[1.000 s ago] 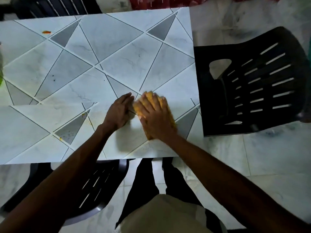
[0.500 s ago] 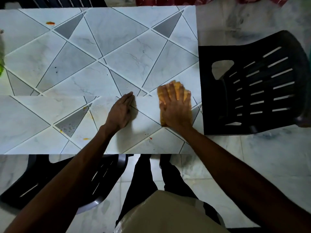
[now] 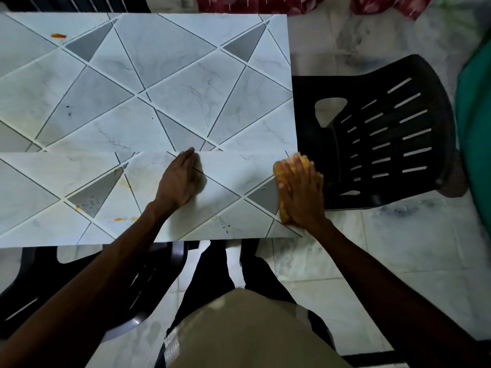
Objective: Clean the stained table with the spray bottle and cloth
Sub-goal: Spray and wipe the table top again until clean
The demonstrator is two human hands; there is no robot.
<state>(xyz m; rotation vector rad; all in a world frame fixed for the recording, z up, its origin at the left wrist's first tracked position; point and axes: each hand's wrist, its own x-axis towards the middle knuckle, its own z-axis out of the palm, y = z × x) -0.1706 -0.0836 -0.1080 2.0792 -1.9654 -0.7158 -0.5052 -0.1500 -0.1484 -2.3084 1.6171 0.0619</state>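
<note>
**Wiping the Right Edge of the Counter**

The orange cloth (image 3: 283,208) lies flat at the right edge of the counter (image 3: 186,75), near the front corner. The right hand (image 3: 303,192) presses on it with straight fingers, so the whole cloth rubs the top. The left hand (image 3: 180,181) rests flat near the middle, fingers straight, likely to keep the person steady. Some orange spots (image 3: 121,219) sit further left, so there is more to wipe. A black chair (image 3: 385,144) stands just beside the cloth. No spray bottle shows.
</note>
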